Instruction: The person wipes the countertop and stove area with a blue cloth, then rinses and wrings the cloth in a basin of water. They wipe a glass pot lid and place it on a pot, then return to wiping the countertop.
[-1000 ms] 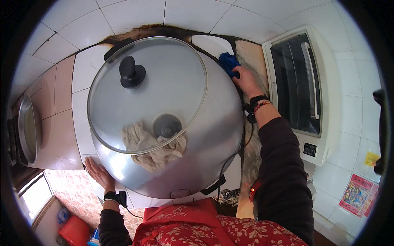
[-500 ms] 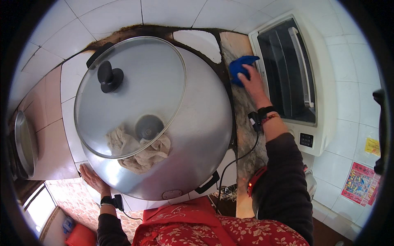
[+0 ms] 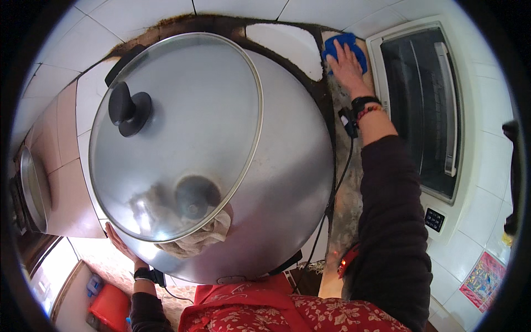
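White-tiled kitchen: left hand props the big pot tilted, right hand flat on a blue cloth; grimy bench below that grip unwiped, I'd say.

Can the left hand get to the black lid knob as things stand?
Probably not without letting go. The left hand is pressed against the big steel pot at its near lower side, and the lid knob sits across the glass lid at the far side.
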### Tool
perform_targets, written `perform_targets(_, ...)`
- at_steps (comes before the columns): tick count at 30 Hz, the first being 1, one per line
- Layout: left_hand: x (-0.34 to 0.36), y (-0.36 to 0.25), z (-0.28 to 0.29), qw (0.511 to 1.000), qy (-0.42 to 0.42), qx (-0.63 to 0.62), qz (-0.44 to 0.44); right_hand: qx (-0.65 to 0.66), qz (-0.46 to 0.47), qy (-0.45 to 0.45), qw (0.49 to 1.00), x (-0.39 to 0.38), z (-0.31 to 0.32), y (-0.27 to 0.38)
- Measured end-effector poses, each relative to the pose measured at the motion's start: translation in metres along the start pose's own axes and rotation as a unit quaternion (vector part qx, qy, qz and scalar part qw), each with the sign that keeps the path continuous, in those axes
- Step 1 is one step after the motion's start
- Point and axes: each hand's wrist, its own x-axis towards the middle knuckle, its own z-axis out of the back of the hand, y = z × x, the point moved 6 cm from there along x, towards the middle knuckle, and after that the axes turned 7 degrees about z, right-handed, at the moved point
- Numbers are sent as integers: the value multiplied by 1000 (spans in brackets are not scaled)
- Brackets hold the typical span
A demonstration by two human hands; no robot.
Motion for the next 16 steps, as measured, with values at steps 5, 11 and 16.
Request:
perform_targets(5,-5,25,0,999,-10,-31,19,15,17,-18,1000,37,-2,-17)
perform_targets(11,-1,25,1,999,-10,33,-28,36,-21,-7,999,8,-9,-52)
perform_targets(16,7,27,-6,994,-1,81,-73,4,-47,12,999,-56,-13,-73)
